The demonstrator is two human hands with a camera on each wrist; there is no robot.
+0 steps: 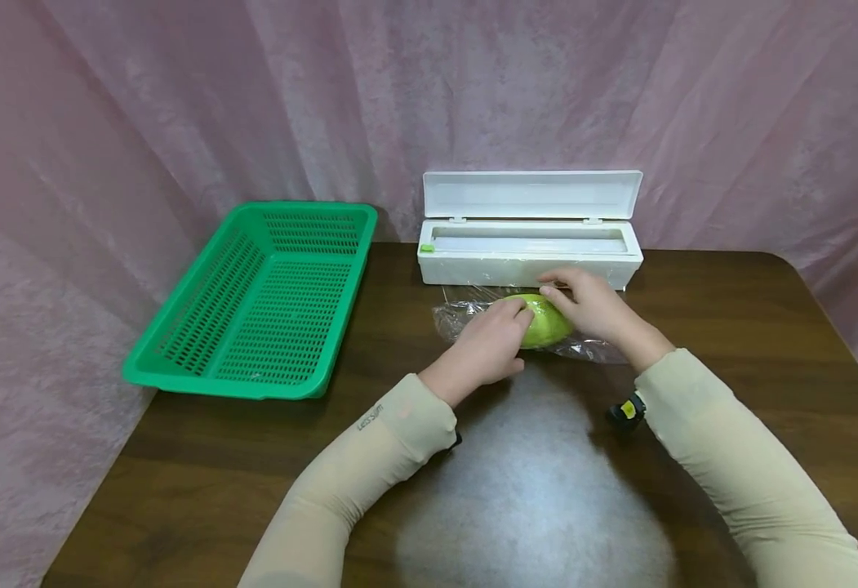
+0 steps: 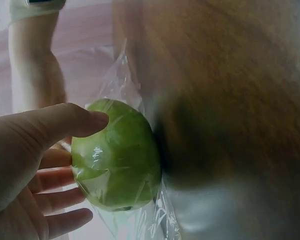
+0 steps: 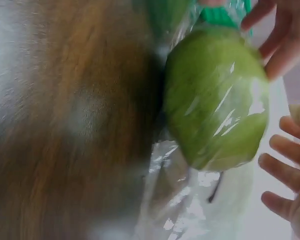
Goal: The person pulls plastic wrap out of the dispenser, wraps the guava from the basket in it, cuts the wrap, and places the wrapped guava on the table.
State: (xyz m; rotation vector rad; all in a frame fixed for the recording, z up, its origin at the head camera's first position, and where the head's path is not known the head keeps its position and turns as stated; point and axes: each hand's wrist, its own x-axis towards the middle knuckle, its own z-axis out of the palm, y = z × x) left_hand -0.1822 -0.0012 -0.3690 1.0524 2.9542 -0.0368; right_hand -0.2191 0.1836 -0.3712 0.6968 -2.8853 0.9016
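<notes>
An oval green fruit [image 1: 546,322] with a thin dark stem [image 3: 216,187] sits under clear plastic film [image 1: 454,318] on the table. The film lies tight and shiny over its skin. My left hand [image 1: 489,339] is at the fruit's left end, thumb on the near side and fingers on the far side, touching the wrapped surface. My right hand [image 1: 586,306] hovers at the fruit's far right. In the right wrist view its fingers [image 3: 285,172] are spread and apart from the fruit. Loose film spreads out on both sides.
Directly behind the fruit stands a white film dispenser box [image 1: 531,269] with its lid [image 1: 531,194] raised. A green perforated basket [image 1: 351,327] is on the table's left. Pink curtains [image 1: 546,90] hang behind the brown table [image 1: 752,327].
</notes>
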